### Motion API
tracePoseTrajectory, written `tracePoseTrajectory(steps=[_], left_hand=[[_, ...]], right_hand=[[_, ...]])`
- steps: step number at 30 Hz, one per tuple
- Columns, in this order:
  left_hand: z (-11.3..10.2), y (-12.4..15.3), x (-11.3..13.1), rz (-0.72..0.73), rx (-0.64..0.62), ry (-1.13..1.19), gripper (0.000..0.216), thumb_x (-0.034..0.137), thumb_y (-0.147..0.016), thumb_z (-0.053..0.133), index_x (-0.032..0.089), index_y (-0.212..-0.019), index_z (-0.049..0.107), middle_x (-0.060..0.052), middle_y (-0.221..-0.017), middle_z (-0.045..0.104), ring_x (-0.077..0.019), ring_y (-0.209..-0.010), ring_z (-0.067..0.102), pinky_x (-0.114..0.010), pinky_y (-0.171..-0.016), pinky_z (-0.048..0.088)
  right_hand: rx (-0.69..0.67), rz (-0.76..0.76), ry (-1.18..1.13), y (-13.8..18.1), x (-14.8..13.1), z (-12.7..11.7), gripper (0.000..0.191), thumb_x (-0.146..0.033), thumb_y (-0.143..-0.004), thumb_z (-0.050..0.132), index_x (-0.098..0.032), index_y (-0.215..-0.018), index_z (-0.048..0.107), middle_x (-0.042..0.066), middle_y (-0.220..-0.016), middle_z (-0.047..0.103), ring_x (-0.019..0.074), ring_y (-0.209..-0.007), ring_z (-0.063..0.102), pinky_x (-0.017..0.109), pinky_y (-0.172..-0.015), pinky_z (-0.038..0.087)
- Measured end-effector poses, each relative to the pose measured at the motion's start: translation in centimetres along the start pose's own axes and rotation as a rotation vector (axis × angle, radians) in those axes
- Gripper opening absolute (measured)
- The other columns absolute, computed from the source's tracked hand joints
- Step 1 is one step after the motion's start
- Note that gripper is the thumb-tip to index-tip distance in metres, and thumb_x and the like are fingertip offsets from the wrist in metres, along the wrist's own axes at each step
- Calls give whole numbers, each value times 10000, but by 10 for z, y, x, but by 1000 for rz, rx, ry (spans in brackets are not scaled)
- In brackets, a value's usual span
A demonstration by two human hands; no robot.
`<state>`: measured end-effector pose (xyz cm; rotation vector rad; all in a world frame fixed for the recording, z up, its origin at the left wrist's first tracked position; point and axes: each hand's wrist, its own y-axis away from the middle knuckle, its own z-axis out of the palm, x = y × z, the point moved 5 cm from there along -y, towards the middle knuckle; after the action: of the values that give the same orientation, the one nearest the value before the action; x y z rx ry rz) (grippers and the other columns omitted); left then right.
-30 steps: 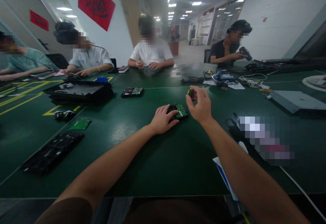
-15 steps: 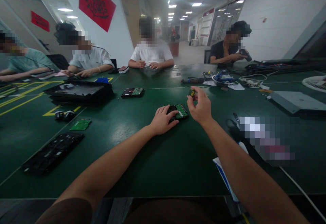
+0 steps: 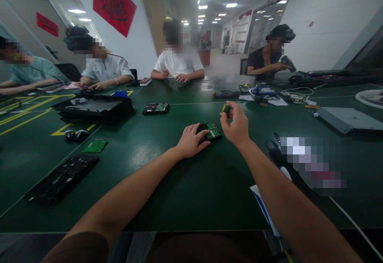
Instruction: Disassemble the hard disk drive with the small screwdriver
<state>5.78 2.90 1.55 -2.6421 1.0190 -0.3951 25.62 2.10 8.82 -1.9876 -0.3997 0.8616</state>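
My left hand (image 3: 190, 140) rests on the near left side of a small black hard drive (image 3: 210, 131) with a green circuit board on top, fingers curled over its edge and pressing it to the green table (image 3: 167, 183). Just right of the drive, my right hand (image 3: 237, 125) is closed round a screwdriver (image 3: 226, 109) with a black and yellow handle, held upright above the drive. The screwdriver's tip is hidden behind my fingers.
A second hard drive (image 3: 156, 108) lies further back. A black tray (image 3: 93, 107) and a black panel (image 3: 61, 179) sit at left, with a green board (image 3: 95, 146) between them. Cables and tools (image 3: 263, 92) lie at back right. Several people sit round the far side.
My right hand has shifted slightly with the screwdriver, whose handle now shows more clearly above my fingers. My left hand has stayed on the drive.
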Motion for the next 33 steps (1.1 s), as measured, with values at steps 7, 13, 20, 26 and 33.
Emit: tracePoseTrajectory(steps=[7,13,20,26,33], left_hand=[[0,0,0,-1,-6,3,574,602,-993,529,308,-1485,566,-151,-1604,415,-374,-1504,346,-591,-1193,318],[1,0,-1,-3,-2,-8,582,605,-996,519,300,-1490,565,-167,-1603,407,-381,-1495,357,-585,-1192,319],[2,-1,0,-3,1,-6,573,601,-993,528,306,-1482,573,-153,-1596,423,-372,-1499,354,-585,-1188,326],[0,0,0,0,-1,-4,574,597,-996,525,300,-1486,569,-158,-1595,424,-377,-1497,355,-582,-1192,324],[-1,0,0,12,9,6,569,585,-995,532,293,-1482,574,-170,-1592,422,-388,-1492,359,-590,-1186,327]], right_hand=[[1,-3,37,0,-5,-4,382,-323,-967,583,-254,-1343,565,129,-1202,631,235,-855,666,472,-841,614],[0,3,10,0,2,-1,399,-296,-992,529,-227,-1385,530,137,-1177,665,256,-913,686,474,-864,611],[8,-14,48,0,-3,-4,372,-303,-993,533,-258,-1360,568,124,-1164,640,247,-899,663,489,-885,597],[26,11,24,-1,3,-2,396,-300,-985,537,-236,-1376,526,142,-1188,655,279,-992,679,480,-853,614],[18,-1,42,-2,-3,-4,340,-321,-1001,527,-235,-1326,579,140,-1183,647,272,-968,675,489,-885,599]])
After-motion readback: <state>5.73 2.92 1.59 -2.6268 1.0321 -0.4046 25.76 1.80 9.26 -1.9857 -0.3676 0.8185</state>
